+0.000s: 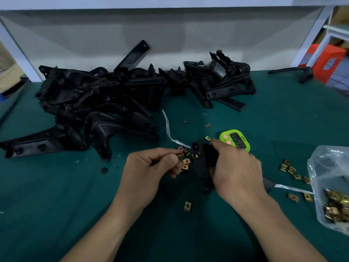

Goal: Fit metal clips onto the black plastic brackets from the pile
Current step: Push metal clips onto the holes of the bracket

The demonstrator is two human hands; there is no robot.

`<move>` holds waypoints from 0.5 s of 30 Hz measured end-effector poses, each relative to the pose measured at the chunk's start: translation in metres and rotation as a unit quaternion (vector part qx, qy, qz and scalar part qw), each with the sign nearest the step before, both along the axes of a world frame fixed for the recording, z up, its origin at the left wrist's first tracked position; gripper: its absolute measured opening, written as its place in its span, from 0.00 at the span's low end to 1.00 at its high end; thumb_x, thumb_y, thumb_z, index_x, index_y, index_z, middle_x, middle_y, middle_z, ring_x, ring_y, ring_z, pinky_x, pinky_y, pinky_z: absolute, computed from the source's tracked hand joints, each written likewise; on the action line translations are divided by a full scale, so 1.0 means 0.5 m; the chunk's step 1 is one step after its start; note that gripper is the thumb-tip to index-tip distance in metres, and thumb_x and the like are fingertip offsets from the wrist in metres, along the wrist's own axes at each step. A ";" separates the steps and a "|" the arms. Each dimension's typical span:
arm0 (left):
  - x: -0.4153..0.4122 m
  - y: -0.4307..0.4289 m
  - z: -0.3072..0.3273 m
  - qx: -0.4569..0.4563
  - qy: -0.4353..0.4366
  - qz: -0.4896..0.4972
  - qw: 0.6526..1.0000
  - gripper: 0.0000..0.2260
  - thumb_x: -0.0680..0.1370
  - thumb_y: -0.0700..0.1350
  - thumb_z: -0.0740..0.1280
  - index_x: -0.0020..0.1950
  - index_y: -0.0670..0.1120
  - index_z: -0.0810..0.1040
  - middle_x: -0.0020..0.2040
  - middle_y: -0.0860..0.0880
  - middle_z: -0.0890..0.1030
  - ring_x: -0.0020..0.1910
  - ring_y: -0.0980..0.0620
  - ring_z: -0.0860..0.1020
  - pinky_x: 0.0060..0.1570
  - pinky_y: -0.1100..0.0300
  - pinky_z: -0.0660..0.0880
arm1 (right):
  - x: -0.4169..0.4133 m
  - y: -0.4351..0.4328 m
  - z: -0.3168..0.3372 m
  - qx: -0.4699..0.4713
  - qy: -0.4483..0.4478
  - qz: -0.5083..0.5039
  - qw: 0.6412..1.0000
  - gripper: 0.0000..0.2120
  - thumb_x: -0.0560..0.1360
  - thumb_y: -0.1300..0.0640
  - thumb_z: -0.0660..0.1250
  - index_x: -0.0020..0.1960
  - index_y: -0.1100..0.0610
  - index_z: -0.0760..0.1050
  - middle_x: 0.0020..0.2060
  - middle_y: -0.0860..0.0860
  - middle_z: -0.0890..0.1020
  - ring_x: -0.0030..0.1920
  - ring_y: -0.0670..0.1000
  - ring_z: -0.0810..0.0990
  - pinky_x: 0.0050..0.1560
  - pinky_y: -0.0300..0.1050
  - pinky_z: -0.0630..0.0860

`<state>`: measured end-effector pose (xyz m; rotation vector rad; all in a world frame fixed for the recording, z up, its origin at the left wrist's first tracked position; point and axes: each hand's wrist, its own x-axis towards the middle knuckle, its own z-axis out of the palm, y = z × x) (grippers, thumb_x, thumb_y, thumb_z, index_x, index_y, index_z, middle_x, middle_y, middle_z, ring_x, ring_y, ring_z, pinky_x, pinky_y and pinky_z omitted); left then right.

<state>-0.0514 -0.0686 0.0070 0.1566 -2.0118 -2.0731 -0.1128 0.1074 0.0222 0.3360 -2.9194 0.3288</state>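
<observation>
Green cloth-covered table [56, 186]: broad bare room at near left, running to the near edge. Behind it, large pile of black plastic brackets [98, 103], tangled, reaching back to the grey wall panel; a smaller heap of the same brackets [222, 80] just to its right. Thin white strip [167, 127] curls down from the pile's right edge. Left hand [147, 167]: thumb and forefinger pinch a small brass-coloured metal clip [180, 155], more clips tucked against the lower fingers. One stray clip [187, 206] lies near, between the forearms. Right hand [236, 167]: fingers curled round a single black plastic bracket [200, 163], held just beside the pinched clip. Lime-green digital timer with pink buttons [236, 139] touches the right knuckles; its display shows dark digits, tilted, partly covered, not surely readable. Scattered loose clips [291, 170] lead to a clear plastic bag of clips [328, 167] at the right edge.
</observation>
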 end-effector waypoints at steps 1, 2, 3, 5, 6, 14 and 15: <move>0.000 0.003 0.000 0.002 -0.004 0.004 1.000 0.08 0.74 0.48 0.70 0.46 0.47 0.87 0.38 0.43 0.86 0.34 0.50 0.83 0.36 0.63 0.79 | 0.001 -0.001 0.000 -0.008 -0.002 0.004 1.000 0.22 0.68 0.62 0.67 0.59 0.44 0.74 0.26 0.44 0.63 0.29 0.54 0.63 0.35 0.47 0.63; 0.000 0.006 0.000 0.003 -0.011 0.007 1.000 0.09 0.75 0.48 0.69 0.44 0.45 0.86 0.37 0.42 0.85 0.33 0.50 0.82 0.35 0.62 0.79 | 0.002 -0.002 0.000 -0.016 -0.001 0.008 1.000 0.21 0.68 0.62 0.66 0.58 0.45 0.74 0.26 0.44 0.64 0.30 0.54 0.64 0.35 0.48 0.63; 0.001 0.008 0.000 0.003 -0.017 0.008 1.000 0.10 0.75 0.49 0.69 0.41 0.44 0.85 0.36 0.42 0.85 0.33 0.50 0.82 0.35 0.62 0.79 | 0.003 -0.002 0.000 -0.023 -0.001 0.011 1.000 0.21 0.68 0.62 0.66 0.57 0.46 0.74 0.26 0.44 0.65 0.30 0.55 0.64 0.35 0.48 0.64; 0.003 0.012 0.001 0.004 -0.030 0.007 1.000 0.12 0.75 0.49 0.68 0.39 0.43 0.84 0.36 0.42 0.85 0.32 0.50 0.82 0.34 0.62 0.79 | 0.003 -0.004 -0.003 -0.033 -0.001 0.017 0.999 0.20 0.67 0.62 0.65 0.56 0.47 0.74 0.27 0.45 0.66 0.29 0.55 0.65 0.35 0.47 0.64; 0.004 0.014 0.002 0.007 -0.033 0.007 0.999 0.12 0.76 0.49 0.68 0.38 0.43 0.84 0.35 0.42 0.85 0.32 0.50 0.82 0.34 0.62 0.79 | 0.003 -0.004 -0.006 -0.034 -0.002 0.018 0.999 0.19 0.67 0.62 0.64 0.55 0.47 0.73 0.27 0.45 0.67 0.29 0.55 0.65 0.35 0.47 0.64; 0.007 0.028 0.007 0.055 -0.052 0.012 0.997 0.13 0.79 0.45 0.68 0.38 0.40 0.84 0.36 0.41 0.84 0.33 0.50 0.81 0.34 0.62 0.79 | 0.004 -0.012 -0.015 -0.029 -0.002 0.023 0.999 0.14 0.67 0.63 0.63 0.49 0.48 0.70 0.27 0.46 0.69 0.30 0.57 0.67 0.35 0.47 0.65; 0.006 0.029 0.007 0.062 -0.053 0.016 0.997 0.13 0.78 0.46 0.68 0.37 0.40 0.84 0.35 0.41 0.84 0.32 0.50 0.81 0.34 0.62 0.79 | 0.005 -0.012 -0.014 -0.029 -0.003 0.024 0.999 0.14 0.67 0.63 0.63 0.48 0.48 0.70 0.27 0.46 0.68 0.29 0.56 0.66 0.34 0.48 0.64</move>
